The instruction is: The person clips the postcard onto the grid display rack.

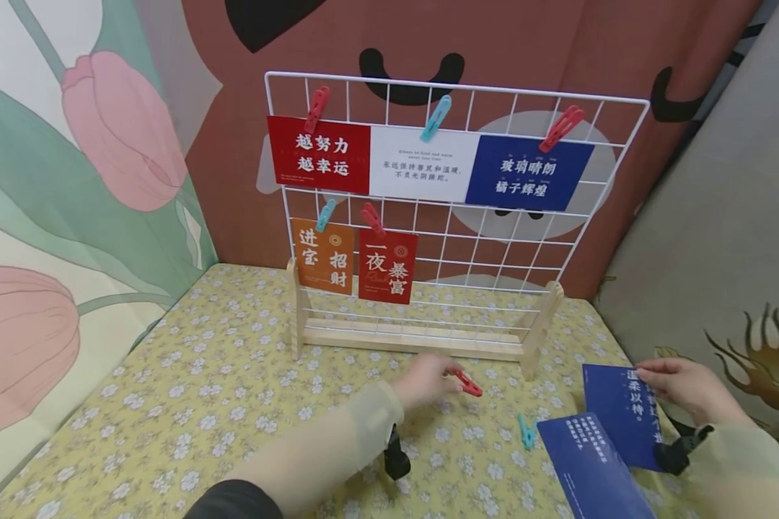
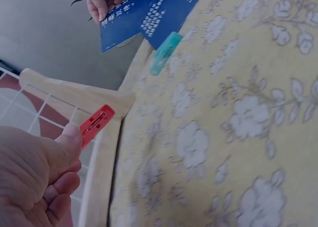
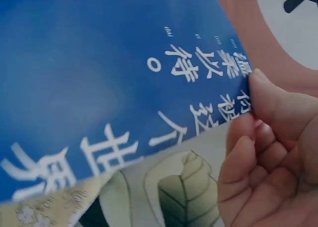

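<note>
Between thumb and fingers, my left hand [image 1: 428,382] pinches a red clothespin [image 1: 469,384] in front of the rack; the left wrist view shows the clothespin [image 2: 97,123] sticking out past the thumb tip. At the right, my right hand [image 1: 691,389] pinches a blue card [image 1: 613,404] with white characters by its upper corner. In the right wrist view this card [image 3: 89,63] fills much of the picture, thumb on one face and fingers behind. A second blue card [image 1: 591,468] lies on the cloth, overlapping the held one in the head view. Beside it is a teal clothespin [image 1: 527,432].
A white wire grid rack [image 1: 493,249] stands on a wooden base [image 1: 415,342]. Clipped along its upper part are a red card [image 1: 321,155], a white card [image 1: 422,162] and a blue card [image 1: 529,173]; lower hang an orange card [image 1: 324,256] and another red card [image 1: 387,267]. Flowered cloth [image 1: 188,404] covers the table.
</note>
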Motion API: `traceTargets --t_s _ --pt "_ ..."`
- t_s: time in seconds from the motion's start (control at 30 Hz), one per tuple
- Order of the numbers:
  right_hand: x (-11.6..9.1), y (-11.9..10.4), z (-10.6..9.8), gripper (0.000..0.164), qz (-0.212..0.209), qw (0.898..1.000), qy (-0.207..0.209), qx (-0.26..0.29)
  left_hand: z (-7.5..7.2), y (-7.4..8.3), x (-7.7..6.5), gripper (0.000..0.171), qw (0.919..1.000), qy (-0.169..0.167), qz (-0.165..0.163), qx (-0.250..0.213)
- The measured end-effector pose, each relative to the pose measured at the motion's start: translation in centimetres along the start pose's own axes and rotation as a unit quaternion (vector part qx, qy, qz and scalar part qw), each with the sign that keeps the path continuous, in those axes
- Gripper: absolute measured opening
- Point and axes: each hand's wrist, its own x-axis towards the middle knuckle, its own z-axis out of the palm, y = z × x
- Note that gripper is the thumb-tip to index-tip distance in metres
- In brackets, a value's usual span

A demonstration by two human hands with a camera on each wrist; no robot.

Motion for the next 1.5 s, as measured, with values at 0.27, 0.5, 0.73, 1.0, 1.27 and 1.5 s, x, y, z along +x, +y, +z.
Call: traceTargets --t_s 0.27,0.5,0.73,1.0,1.27,1.5 --pt "-1.7 -1.7 -0.5 0.057 0.005 0.993 0.114 0.021 -2.0 0.2 -0.2 0.029 0.9996 0.015 0.003 0.024" --pt "-2.7 -4.5 0.0 0.034 -0.062 0.981 0.163 0.089 -3.9 0.5 -0.7 0.033 0.9996 0.022 0.002 0.017" --pt "-2.9 -9.3 2.5 0.031 -0.142 0.963 0.167 0.155 -6.2 0.8 -1.4 0.036 0.9994 0.031 -0.005 0.014" --pt "-1.3 -14.0 6.0 0.031 -0.198 0.951 0.173 0.164 -9.2 0.8 -1.9 0.035 0.9981 0.059 -0.014 0.011" --pt "-0.1 -17.6 8.0 0.039 -0.221 0.947 0.154 0.173 -12.7 1.0 -2.6 0.03 0.9905 0.133 0.011 0.035" --pt "0.7 -20.1 9.0 0.037 -0.231 0.942 0.135 0.204 -14.7 1.5 -2.5 0.029 0.9859 0.164 0.011 0.031"
